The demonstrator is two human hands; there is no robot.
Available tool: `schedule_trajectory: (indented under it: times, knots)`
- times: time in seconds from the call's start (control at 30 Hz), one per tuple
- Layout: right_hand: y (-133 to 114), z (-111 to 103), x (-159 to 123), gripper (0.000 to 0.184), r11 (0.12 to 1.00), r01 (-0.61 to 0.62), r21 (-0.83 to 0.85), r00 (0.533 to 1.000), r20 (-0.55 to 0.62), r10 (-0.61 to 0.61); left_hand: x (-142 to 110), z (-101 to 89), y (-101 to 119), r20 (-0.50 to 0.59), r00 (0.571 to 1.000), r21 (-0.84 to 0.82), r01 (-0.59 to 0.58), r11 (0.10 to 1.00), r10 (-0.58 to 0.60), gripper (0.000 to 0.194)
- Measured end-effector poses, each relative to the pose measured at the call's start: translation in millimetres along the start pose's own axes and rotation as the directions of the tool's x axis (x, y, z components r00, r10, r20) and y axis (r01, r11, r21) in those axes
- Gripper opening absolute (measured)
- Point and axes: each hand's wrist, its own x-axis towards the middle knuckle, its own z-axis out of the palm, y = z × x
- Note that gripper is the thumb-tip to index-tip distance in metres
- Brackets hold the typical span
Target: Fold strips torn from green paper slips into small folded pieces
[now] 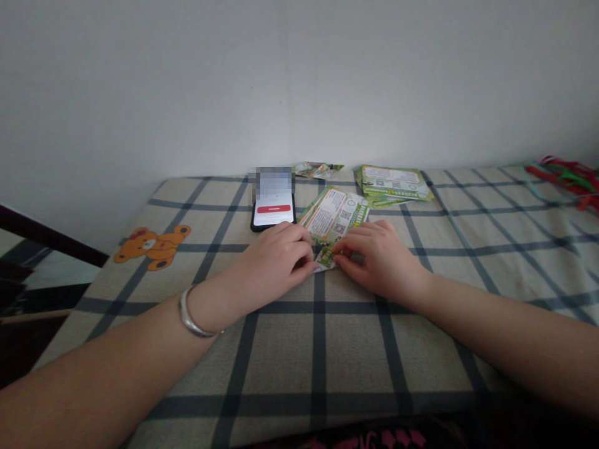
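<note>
Pale wall (140, 81) is standing behind the desk (281, 362). Left hand (286, 257) and right hand (380, 255) are pinching green paper (325, 256), each grip narrow; uneven pulling is risking a rip.

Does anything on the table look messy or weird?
Nothing looks spilled. The right-hand stack of green cards by the wall looks messy: its edges don't line up. The small paper-like piece beside the phone's far end looks creased and bent, not flat, but I can't tell if it's damaged.
</note>
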Motion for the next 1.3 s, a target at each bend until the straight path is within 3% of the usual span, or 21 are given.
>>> schedule_trajectory:
  times: [0.57, 0.77, 0.93, 1.1, 1.3]
  knots:
    - [1.3, 3.2, 2.8, 0.007, 0.992, -0.061, 0.108, 0.998, -0.007, 0.062, -0.4, -3.5, 4.9, 0.014, 0.999, 0.022, 0.034, 0.999, -0.034, 0.015]
    - [-2.2, 0.9, -0.6, 0.009, 0.992, 0.052, -0.116, 0.997, -0.044, -0.058, 0.0, -5.8, 12.0, 0.045, 0.996, 0.115, 0.075, 0.991, -0.080, 0.016]
    - [-7.2, -3.4, -5.3, 0.015, 0.923, 0.177, -0.341, 0.980, -0.021, -0.196, 2.1, -5.8, 14.2, 0.042, 0.992, 0.156, 0.110, 0.982, -0.117, 0.016]
    - [-4.9, -3.2, -4.8, 0.017, 0.923, 0.199, -0.328, 0.977, -0.003, -0.212, 2.3, -6.1, 14.5, 0.035, 0.994, 0.181, 0.095, 0.979, -0.103, 0.017]
    - [-1.9, -3.1, -2.0, 0.015, 0.966, 0.142, -0.217, 0.990, 0.009, -0.143, 0.4, -6.2, 15.9, 0.033, 0.997, 0.221, 0.056, 0.974, -0.065, 0.016]
